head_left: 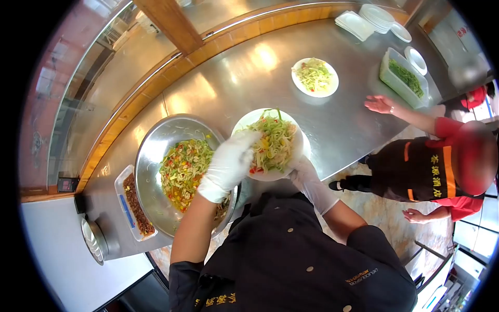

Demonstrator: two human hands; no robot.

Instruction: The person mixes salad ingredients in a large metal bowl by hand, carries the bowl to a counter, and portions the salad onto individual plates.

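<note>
My left hand (227,165), in a white glove, reaches over the rim of a large steel bowl (148,151) to a heap of shredded vegetable salad (273,143). Its fingers are at the heap's left side, blurred and partly hidden, so their grip is unclear. My right hand (311,183), also gloved, grips the near right edge of the white plate (297,161) that bears the heap. Another white plate rim (240,122) shows behind it; how the two sit together is unclear. Inside the bowl lies more salad (184,169) with red and yellow bits.
A plated salad (314,77) stands farther back on the steel counter (223,67). Left of the bowl is a tub of brown topping (136,205). Stacked plates (375,18) and a tub of greens (404,78) are at the far right. A co-worker (421,169) stands on the right, one hand (380,104) over the counter.
</note>
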